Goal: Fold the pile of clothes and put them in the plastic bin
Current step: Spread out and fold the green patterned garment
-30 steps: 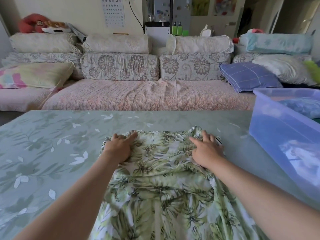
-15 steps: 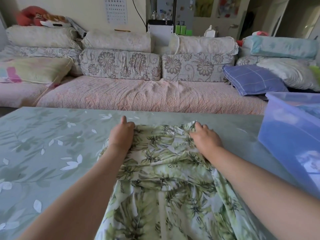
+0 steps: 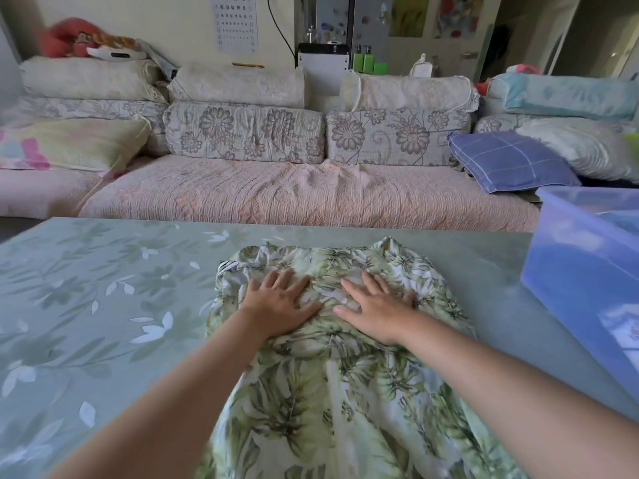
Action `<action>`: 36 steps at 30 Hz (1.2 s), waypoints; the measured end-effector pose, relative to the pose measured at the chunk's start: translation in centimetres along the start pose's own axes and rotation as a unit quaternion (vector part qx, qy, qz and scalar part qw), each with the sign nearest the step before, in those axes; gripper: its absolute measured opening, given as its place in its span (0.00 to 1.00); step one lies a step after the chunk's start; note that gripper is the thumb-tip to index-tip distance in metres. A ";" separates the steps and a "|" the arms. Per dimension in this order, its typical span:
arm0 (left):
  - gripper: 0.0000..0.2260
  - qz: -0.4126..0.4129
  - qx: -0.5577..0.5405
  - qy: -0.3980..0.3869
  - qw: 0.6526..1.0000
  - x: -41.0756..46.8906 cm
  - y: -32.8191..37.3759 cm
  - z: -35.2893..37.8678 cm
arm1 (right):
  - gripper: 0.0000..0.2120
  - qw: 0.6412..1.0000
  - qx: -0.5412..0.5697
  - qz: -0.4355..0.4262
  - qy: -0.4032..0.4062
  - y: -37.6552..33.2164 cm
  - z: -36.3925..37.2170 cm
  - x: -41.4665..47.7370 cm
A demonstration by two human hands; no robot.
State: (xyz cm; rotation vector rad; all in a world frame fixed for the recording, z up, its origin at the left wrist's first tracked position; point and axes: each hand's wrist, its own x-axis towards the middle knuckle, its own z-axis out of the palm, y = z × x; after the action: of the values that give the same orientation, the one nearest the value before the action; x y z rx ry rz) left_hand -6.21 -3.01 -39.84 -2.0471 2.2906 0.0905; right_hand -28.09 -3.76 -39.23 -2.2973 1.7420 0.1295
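Leaf-print garment [image 3: 345, 392] on floral table [image 3: 86, 305], sofa [image 3: 294, 198] behind; left hand [image 3: 280, 307], right hand [image 3: 377, 311] press it, fingers straight.

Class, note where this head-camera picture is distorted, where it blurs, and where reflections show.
Head view: the wide lens swells the forearms near the bottom edge; the red plush toy top left is smeared; the translucent blue plastic bin carries pale reflections; the left hand and right hand, flat on the green leaf-print garment, are sharp.

Two hands [image 3: 280, 307] [image 3: 378, 311], one garment [image 3: 345, 402], one bin [image 3: 574, 271]
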 end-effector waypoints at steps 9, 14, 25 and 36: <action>0.52 -0.096 -0.008 -0.013 0.995 -3.5 -2.2 1.1 | 0.45 0.997 -0.049 0.055 0.033 2.5 0.4 -2.8; 0.42 -0.125 0.065 0.035 0.989 -5.6 -0.4 -0.4 | 0.42 0.996 -0.064 0.066 0.019 2.7 0.0 -4.8; 0.48 0.013 0.011 -0.034 0.999 -15.8 3.5 0.9 | 0.33 0.988 -0.031 -0.147 -0.029 -3.6 2.7 -11.9; 0.15 -0.086 -0.209 0.126 0.966 -17.9 -0.9 -1.2 | 0.26 0.986 -0.042 -0.129 0.091 -7.7 1.7 -13.0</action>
State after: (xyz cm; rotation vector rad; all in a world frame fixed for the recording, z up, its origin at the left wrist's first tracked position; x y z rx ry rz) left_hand -3.36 14.54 -37.02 -2.5918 2.3827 0.3514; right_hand -24.27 10.77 -36.82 -2.6468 1.5238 -0.0593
